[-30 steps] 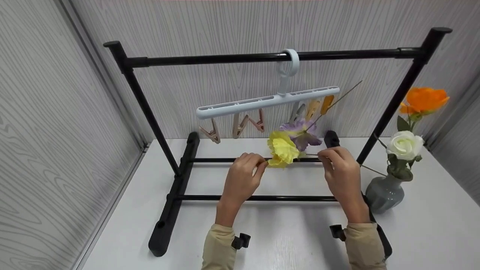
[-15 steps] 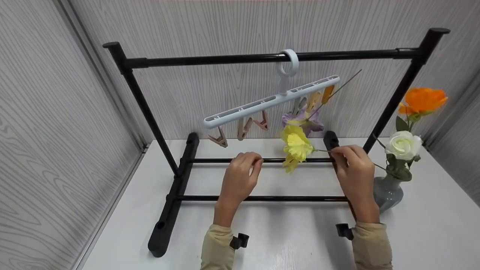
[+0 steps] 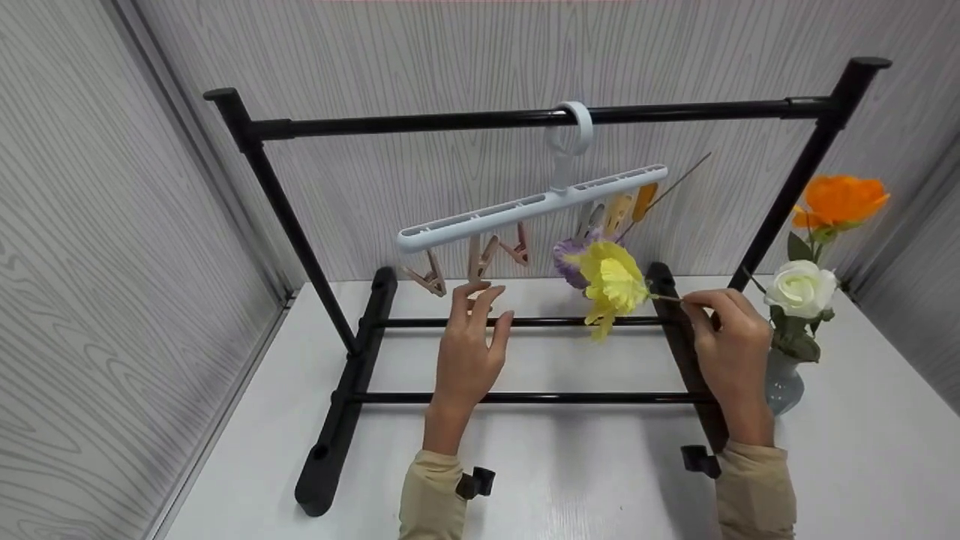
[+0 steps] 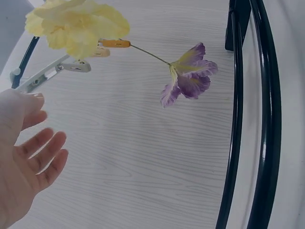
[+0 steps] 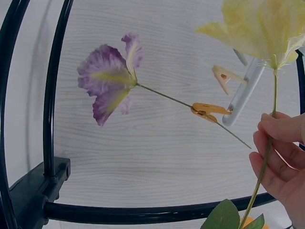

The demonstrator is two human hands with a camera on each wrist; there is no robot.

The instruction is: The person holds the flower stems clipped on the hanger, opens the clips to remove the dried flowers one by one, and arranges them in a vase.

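right hand (image 3: 731, 337) is pinching the yellow flower (image 3: 613, 283) by its stem, bloom sticking out to its left just under the clip hanger (image 3: 529, 208), in front of the purple flower (image 3: 568, 257). left hand (image 3: 469, 352) is open, holding nothing, well left of the bloom.

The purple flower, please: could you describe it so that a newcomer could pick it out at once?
Start at the black rack and its pale hanger. Beneath the hanger's right end, an orange clip grips a thin stem, and the purple flower hangs from it. Unlike the yellow flower pinched by the right hand, no hand touches it.
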